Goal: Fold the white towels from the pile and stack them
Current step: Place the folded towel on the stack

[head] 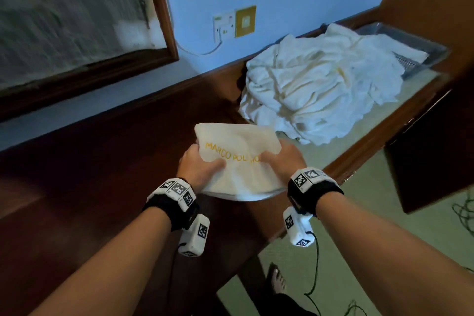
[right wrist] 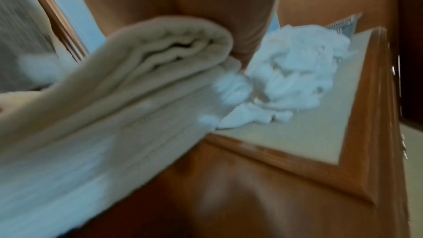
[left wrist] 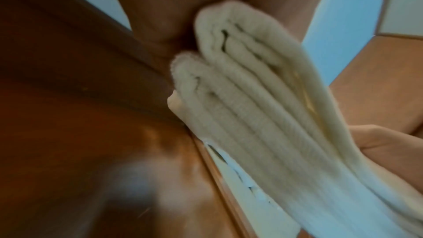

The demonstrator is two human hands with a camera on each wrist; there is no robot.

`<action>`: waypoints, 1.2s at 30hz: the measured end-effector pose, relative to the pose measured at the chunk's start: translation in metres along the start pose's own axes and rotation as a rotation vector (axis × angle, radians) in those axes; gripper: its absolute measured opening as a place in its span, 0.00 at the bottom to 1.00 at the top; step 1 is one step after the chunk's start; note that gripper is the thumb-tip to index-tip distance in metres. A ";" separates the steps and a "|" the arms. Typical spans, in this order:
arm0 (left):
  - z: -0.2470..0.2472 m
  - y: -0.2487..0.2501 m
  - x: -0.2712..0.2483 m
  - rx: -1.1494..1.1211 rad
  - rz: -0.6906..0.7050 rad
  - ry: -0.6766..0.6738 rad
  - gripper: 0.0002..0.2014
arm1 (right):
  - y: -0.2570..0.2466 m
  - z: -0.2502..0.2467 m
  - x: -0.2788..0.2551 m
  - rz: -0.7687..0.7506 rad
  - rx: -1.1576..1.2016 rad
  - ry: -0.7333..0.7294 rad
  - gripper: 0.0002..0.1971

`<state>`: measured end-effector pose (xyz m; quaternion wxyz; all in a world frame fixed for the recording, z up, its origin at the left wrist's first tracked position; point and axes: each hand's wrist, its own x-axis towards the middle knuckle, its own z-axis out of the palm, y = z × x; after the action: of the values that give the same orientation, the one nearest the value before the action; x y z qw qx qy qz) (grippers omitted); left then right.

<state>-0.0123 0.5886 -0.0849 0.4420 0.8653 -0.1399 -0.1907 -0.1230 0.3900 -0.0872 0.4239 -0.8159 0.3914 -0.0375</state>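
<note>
A folded white towel point(head: 241, 161) with yellow stitched lettering hangs a little above the dark wooden table point(head: 102, 174), held from both sides. My left hand point(head: 197, 164) grips its left edge, thumb on top. My right hand point(head: 279, 159) grips its right edge. The left wrist view shows the towel's point(left wrist: 263, 115) stacked folded layers with my left hand point(left wrist: 171, 30) behind them. In the right wrist view the folded towel point(right wrist: 126, 97) fills the left side, my right hand point(right wrist: 228, 24) above it. The crumpled pile of white towels point(head: 320, 84) lies behind, to the right point(right wrist: 297, 71).
The pile rests on a pale inset surface point(head: 384, 120) with a wooden rim. A grey mesh tray point(head: 410, 56) sits behind the pile. A framed mirror point(head: 71, 20) and wall sockets point(head: 225, 24) are on the blue wall. A foot point(head: 278, 282) and cables lie on the floor.
</note>
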 end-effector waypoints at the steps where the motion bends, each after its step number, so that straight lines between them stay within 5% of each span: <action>1: 0.002 0.015 0.003 -0.012 0.043 0.023 0.20 | -0.004 -0.015 0.002 -0.028 0.002 0.035 0.23; 10: 0.069 0.166 0.041 -0.134 0.331 0.098 0.16 | -0.001 -0.168 0.050 -0.126 0.047 0.277 0.23; 19: 0.243 0.294 0.081 -0.118 0.460 0.023 0.15 | 0.098 -0.338 0.119 -0.096 -0.023 0.391 0.21; 24: 0.332 0.363 0.096 -0.091 0.512 -0.039 0.20 | 0.154 -0.427 0.154 -0.039 -0.071 0.466 0.28; 36: 0.507 0.490 0.186 -0.053 0.603 -0.243 0.25 | 0.244 -0.573 0.270 0.080 -0.131 0.596 0.22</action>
<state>-0.1135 -0.1282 0.0053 0.4811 0.7438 -0.4366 -0.1570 -0.3094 -0.2525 0.0296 0.2381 -0.7785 0.5319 -0.2331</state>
